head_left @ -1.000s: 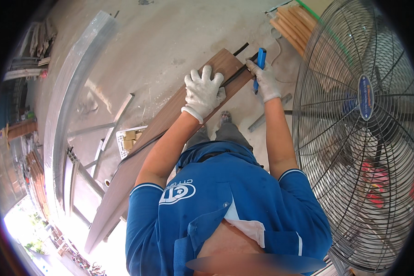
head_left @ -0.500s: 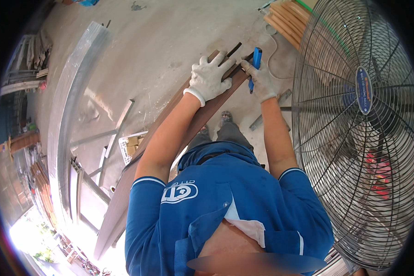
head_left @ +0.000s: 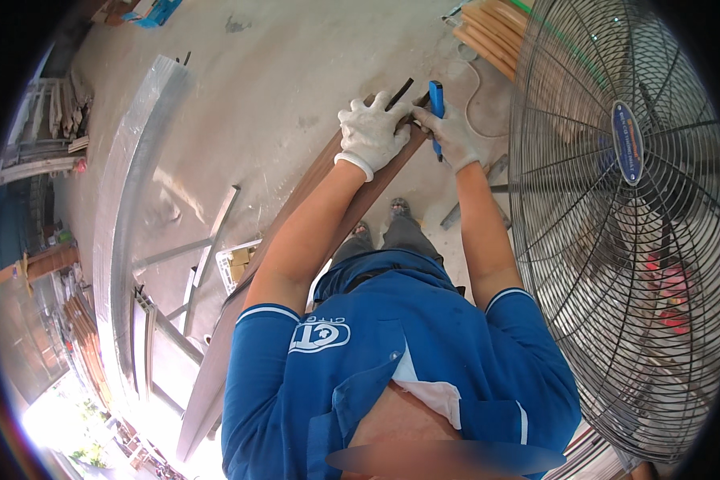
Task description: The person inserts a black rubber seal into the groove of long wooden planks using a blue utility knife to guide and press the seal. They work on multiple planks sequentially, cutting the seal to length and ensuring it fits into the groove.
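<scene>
A long brown profile (head_left: 296, 192) runs diagonally from lower left up to my hands. My left hand (head_left: 370, 132), in a whitish work glove, lies on top near its far end, fingers apart. A thin black strip (head_left: 401, 94) sticks out beyond those fingers; whether they touch it I cannot tell. My right hand (head_left: 454, 142), gloved too, is closed round a blue utility knife (head_left: 437, 104) held roughly upright. Its fingertips are at the profile's end, close to the left hand. The knife's blade is not distinguishable.
A big black wire-caged fan (head_left: 616, 240) fills the right side. Wrapped long profiles (head_left: 132, 208) lie at the left beside metal bars (head_left: 216, 232) and a white crate (head_left: 236, 264). Tan tubes (head_left: 492, 36) are stacked far right. My feet (head_left: 399, 210) stand on the concrete floor.
The left hand's fingers are bunched closer to the profile's end. My right hand and the knife have shifted slightly left, nearer the left hand. The whole view has shifted a little.
</scene>
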Available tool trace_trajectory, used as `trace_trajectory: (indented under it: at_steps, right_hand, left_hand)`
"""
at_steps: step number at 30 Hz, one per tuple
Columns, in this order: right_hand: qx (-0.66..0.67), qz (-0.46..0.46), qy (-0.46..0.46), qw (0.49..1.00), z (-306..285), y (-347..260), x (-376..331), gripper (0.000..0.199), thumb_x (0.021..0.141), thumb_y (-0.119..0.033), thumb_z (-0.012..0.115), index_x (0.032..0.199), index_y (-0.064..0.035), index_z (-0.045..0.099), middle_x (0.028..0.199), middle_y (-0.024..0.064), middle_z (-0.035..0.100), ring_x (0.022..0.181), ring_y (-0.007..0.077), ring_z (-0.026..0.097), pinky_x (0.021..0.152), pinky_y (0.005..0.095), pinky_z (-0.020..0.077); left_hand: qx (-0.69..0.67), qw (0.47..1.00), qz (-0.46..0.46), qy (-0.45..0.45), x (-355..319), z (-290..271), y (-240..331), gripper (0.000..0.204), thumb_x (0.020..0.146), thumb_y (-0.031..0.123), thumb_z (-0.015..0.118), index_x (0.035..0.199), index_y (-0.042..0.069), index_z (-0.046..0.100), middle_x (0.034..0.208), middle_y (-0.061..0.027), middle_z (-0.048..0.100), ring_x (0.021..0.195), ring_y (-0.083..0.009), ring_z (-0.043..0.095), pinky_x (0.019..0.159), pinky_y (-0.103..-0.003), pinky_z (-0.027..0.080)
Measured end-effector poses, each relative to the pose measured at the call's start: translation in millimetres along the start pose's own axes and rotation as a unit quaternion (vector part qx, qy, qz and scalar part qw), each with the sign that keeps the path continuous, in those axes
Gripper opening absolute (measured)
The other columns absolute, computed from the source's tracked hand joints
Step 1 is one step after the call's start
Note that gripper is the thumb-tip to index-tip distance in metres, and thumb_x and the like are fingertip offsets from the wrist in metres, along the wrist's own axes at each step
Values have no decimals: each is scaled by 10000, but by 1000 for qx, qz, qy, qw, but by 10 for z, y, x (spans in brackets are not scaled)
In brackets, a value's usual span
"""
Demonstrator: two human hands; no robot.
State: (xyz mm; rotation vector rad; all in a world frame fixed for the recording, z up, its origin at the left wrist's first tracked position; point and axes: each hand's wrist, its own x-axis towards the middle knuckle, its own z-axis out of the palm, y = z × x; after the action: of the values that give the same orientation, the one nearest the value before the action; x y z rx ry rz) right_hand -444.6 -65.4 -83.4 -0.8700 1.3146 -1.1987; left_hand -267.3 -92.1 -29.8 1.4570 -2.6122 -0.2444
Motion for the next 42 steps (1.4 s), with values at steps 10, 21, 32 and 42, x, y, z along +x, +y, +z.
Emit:
trace_trajectory:
  at_steps: [10,21,32,42]
  right_hand:
    - [-51,31,115,992,-143,-73,-425,404,1045,-391,617,1322,-106,544,889,10,635,661,79,585,609,245,477]
    - [-229,28,108,967,119,58,-644,289,1045,-245,610,1278,-76,577,814,38,643,586,112,598,503,287,466]
    - [-317,-26,160,935,339,32,-520,323,1009,-299,579,1259,-96,598,1180,235,711,1100,459,661,938,535,499]
    - [-438,-32,164,883,663,1,-814,304,1019,-292,584,1264,-112,571,1101,245,708,1027,474,663,876,549,508]
  left_hand:
    - [5,1000,-25,-3,45,43,53,342,898,403,652,1202,257,713,1251,-52,632,1076,-405,626,851,-528,516]
    - [-30,999,-8,21,-59,64,-36,367,933,448,648,1250,267,682,1351,-52,596,1118,-416,609,913,-537,497]
    - [-217,969,-75,-96,-210,-8,-850,583,948,453,654,1422,116,606,1390,-139,607,1244,-382,594,1052,-446,468]
    - [-247,963,-54,-87,-245,218,-937,580,949,503,652,1388,125,618,1320,-208,622,1241,-401,588,1028,-487,471]
